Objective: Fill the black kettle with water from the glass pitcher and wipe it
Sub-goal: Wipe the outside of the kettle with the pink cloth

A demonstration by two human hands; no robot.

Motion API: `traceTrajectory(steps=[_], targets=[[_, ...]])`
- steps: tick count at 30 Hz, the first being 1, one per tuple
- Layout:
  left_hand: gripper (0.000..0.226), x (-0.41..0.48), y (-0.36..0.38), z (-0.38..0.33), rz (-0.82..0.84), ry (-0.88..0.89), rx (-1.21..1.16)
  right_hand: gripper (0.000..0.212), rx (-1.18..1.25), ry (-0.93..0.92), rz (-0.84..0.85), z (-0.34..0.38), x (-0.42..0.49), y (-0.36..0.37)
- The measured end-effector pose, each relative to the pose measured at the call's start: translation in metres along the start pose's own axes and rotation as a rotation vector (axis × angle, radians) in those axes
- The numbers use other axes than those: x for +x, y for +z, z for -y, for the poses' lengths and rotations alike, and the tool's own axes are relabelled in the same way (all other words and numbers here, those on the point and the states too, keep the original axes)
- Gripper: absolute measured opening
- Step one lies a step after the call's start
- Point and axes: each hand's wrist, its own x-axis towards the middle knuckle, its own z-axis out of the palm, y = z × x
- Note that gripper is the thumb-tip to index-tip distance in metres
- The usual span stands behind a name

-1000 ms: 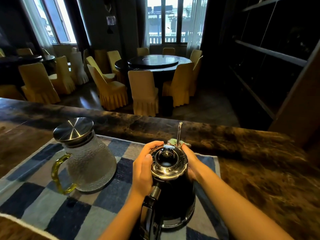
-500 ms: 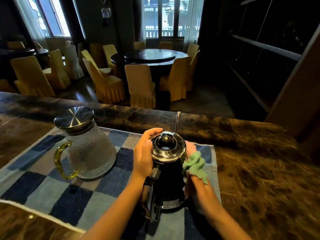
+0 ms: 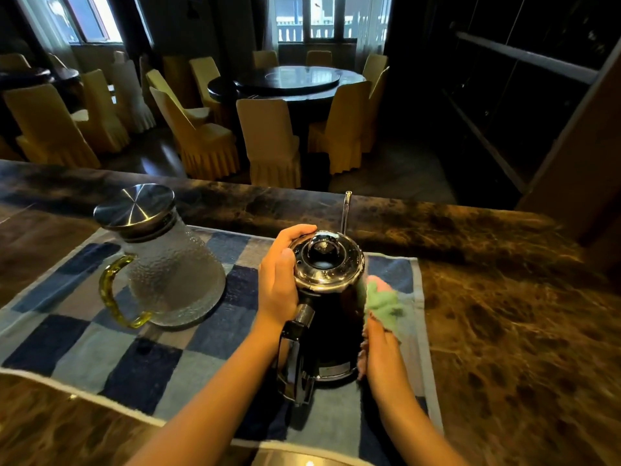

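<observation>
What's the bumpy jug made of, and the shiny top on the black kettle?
The jug looks like clear, dimpled glass, since the mat shows through it; its lid looks like brushed metal. The kettle lid seems to be polished metal, mirror-bright with reflections.

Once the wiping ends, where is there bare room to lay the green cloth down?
Free: the marble counter right of the checked mat, and the mat's near squares in front of the glass pitcher. Crowded: the strip between pitcher and black kettle, where the left hand sits, and the kettle's right side, where the right hand presses the green cloth.
</observation>
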Motion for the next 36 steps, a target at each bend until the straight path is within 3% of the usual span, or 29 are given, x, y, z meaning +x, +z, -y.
traceTrajectory(steps=[4,8,11,18,21,26,28,31,33,36], targets=[[0.043,0.000,-0.002,0.002,-0.003,-0.012,-0.023,0.032,0.078,-0.071,0.067,0.019,-0.007,0.017],[0.041,-0.001,-0.002,0.003,0.003,-0.006,-0.032,0.027,-0.005,-0.235,0.016,0.056,0.028,0.026],[0.044,-0.001,-0.001,0.002,0.005,0.008,-0.006,0.031,-0.194,-0.118,-0.062,0.054,0.051,0.021],[0.039,-0.004,0.001,0.002,-0.006,0.000,-0.014,0.030,0.131,0.109,-0.192,-0.015,-0.028,0.029],[0.041,-0.004,0.000,0.001,-0.014,-0.013,-0.022,0.049,0.185,0.022,-0.133,0.003,-0.058,0.044],[0.039,-0.005,0.000,-0.003,-0.010,-0.036,-0.026,0.059,0.093,-0.229,-0.073,0.042,-0.027,0.045],[0.034,-0.006,0.001,-0.004,-0.014,-0.040,-0.017,0.046,0.075,-0.280,-0.141,0.045,-0.007,0.039],[0.033,-0.007,0.000,-0.004,-0.016,-0.047,-0.008,0.030,0.051,-0.124,-0.219,0.019,0.001,0.024],[0.033,-0.007,0.000,-0.003,-0.016,-0.056,-0.010,0.041,0.051,0.049,-0.202,-0.008,-0.016,0.026],[0.033,-0.007,0.001,-0.003,-0.011,-0.051,-0.012,0.047,0.052,0.095,-0.196,-0.023,-0.047,0.039]])
